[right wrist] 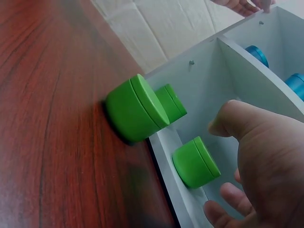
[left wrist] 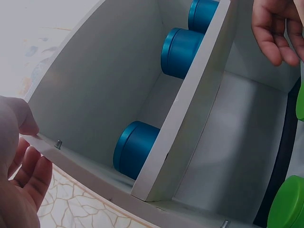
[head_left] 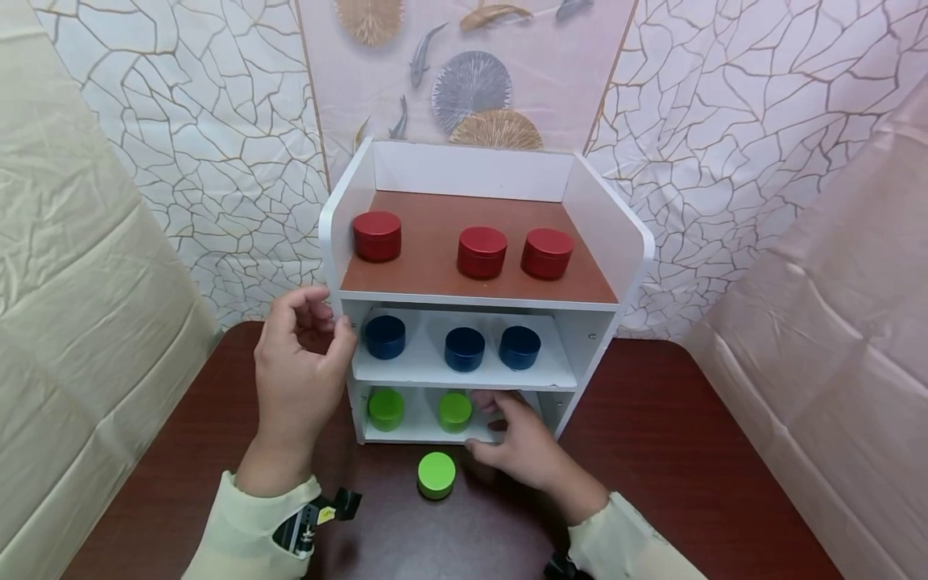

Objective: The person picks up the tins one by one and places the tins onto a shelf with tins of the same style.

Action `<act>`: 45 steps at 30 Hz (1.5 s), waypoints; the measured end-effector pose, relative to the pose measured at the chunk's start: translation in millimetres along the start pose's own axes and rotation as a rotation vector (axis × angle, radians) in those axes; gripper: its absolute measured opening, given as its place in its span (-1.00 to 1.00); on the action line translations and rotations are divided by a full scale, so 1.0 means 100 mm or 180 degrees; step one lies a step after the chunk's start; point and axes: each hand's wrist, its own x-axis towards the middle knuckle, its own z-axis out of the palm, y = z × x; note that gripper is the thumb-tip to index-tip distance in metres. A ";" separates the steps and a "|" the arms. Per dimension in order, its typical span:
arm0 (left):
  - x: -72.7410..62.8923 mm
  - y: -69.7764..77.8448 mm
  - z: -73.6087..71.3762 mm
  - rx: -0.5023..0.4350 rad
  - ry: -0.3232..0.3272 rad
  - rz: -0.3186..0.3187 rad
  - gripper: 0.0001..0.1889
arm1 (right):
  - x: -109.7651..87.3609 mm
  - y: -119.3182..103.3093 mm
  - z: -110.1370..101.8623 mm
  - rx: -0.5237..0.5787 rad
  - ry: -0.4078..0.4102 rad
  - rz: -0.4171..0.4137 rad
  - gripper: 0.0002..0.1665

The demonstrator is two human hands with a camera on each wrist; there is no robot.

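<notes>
My left hand (head_left: 300, 370) holds the front edge of the left side wall of a small white shelf unit (head_left: 464, 385), thumb and fingers on either side of it. My right hand (head_left: 525, 443) reaches into the bottom compartment with thumb and fingers apart and nothing between them. Just left of it stands a green round lidded container (head_left: 455, 412); a second green container (head_left: 387, 409) is farther left on that level. On the table in front is a third green container (head_left: 437, 475).
Three blue containers (head_left: 464, 349) stand on the middle shelf. Three red ones (head_left: 482, 252) sit on the brown top, between raised side walls. The dark wooden table (head_left: 681, 483) extends on both sides, with cream cloth (head_left: 819, 322) hanging at the right.
</notes>
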 end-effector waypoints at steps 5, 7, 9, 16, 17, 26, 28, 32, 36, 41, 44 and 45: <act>-0.01 0.00 0.01 0.0009 -0.0002 -0.0007 -0.57 | -0.07 0.00 -0.01 0.0068 -0.0007 0.0009 -0.22; 0.00 0.00 0.01 0.0020 0.0004 -0.0001 -0.57 | -0.10 -0.01 -0.02 0.0088 -0.0020 -0.0007 -0.21; 0.00 -0.01 0.01 0.0027 0.0008 0.0011 -0.57 | -0.13 -0.02 -0.02 0.0076 -0.0037 -0.0046 -0.21; 0.00 0.00 0.00 0.0035 0.0011 0.0031 -0.57 | -0.21 -0.05 -0.01 0.0009 -0.0129 -0.0158 -0.20; 0.00 0.00 0.00 0.0033 0.0010 0.0030 -0.57 | -0.22 -0.05 0.00 0.0032 -0.0149 -0.0174 -0.20; 0.00 0.00 0.00 0.0005 0.0002 0.0039 -0.58 | -0.28 -0.01 0.07 0.0149 -0.0270 -0.0312 -0.22; 0.00 0.00 0.00 0.0006 0.0001 0.0043 -0.58 | -0.29 -0.01 0.09 0.0158 -0.0313 -0.0316 -0.23; 0.00 -0.01 0.00 0.0011 -0.0001 0.0038 -0.57 | -0.31 -0.02 0.11 0.0218 -0.0395 -0.0356 -0.23; 0.00 -0.01 0.00 0.0010 0.0000 0.0036 -0.58 | -0.33 -0.02 0.14 0.0223 -0.0437 -0.0382 -0.22; 0.00 -0.01 0.00 0.0006 -0.0006 0.0036 -0.58 | -0.33 -0.02 0.18 0.0217 -0.0487 -0.0314 -0.19; 0.00 -0.01 0.00 0.0004 -0.0010 0.0032 -0.58 | -0.33 -0.03 0.21 0.0230 -0.0514 -0.0301 -0.17; 0.00 -0.01 0.00 0.0003 -0.0010 0.0031 -0.57 | -0.33 -0.03 0.21 0.0237 -0.0521 -0.0309 -0.17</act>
